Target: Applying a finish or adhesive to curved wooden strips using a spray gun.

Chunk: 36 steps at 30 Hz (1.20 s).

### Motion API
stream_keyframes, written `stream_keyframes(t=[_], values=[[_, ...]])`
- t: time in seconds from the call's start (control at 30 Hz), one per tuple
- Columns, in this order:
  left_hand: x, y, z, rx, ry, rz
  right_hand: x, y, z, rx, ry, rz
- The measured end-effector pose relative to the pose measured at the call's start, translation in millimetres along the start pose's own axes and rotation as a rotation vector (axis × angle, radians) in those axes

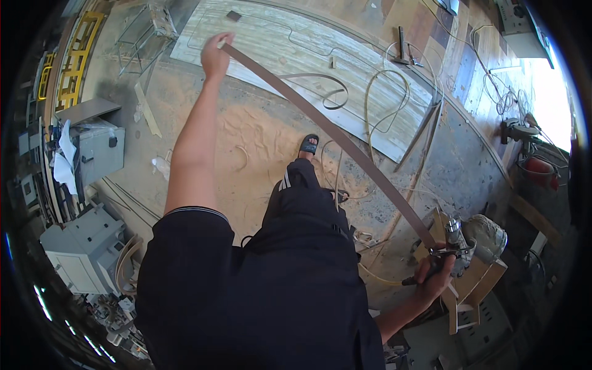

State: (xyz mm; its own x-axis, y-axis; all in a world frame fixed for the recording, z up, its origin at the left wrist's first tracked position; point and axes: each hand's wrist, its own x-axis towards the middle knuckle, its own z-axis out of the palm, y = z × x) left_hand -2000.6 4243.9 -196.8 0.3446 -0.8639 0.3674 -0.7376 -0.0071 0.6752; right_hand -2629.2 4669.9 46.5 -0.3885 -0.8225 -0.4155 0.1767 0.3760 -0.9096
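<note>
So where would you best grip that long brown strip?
Near its ends, as now: the left hand pinches the far end and the right hand, also holding a spray gun, steadies the near end. The strip is thin and bowing, so a single mid-grip would probably let it droop.

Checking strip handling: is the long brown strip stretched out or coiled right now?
Stretched out. The brown strip runs in one slightly bowed line from the raised left hand down to the right hand, which also grips a spray gun.

The left hand (214, 57) grips one end of a long brown strip (333, 137); the right hand (435, 277) holds a spray gun (455, 243).
</note>
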Motion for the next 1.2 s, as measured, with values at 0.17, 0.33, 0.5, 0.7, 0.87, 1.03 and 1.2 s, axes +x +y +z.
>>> stream_keyframes(t=[0.17, 0.33, 0.5, 0.7, 0.87, 1.03, 1.2], values=[[114.5, 27.9, -106.3, 0.226, 0.146, 0.310, 3.0, 7.0, 43.0, -0.060, 0.087, 0.019], [139.1, 48.9, -154.2, 0.334, -0.004, 0.617, 10.2, 13.9, 49.4, -0.106, 0.071, 0.020], [84.7, 30.5, -128.3, 0.579, -0.398, 0.396, -3.3, 13.2, 48.5, -0.086, 0.193, 0.056], [-76.1, 144.4, -14.7, 0.630, -1.541, 0.396, 18.2, 22.8, 87.5, -0.095, 0.291, 0.168], [-233.9, 304.8, 32.2, -0.412, -2.002, 0.232, 23.5, 13.4, 118.3, -0.152, 0.168, 0.296], [-264.4, 309.8, 65.6, -0.287, -2.248, 0.140, 12.3, 36.4, 117.9, -0.194, 0.230, 0.098], [-249.0, 299.6, 60.5, -0.329, -2.339, 0.073, -28.2, 36.7, 108.1, -0.052, 0.397, 0.155]])
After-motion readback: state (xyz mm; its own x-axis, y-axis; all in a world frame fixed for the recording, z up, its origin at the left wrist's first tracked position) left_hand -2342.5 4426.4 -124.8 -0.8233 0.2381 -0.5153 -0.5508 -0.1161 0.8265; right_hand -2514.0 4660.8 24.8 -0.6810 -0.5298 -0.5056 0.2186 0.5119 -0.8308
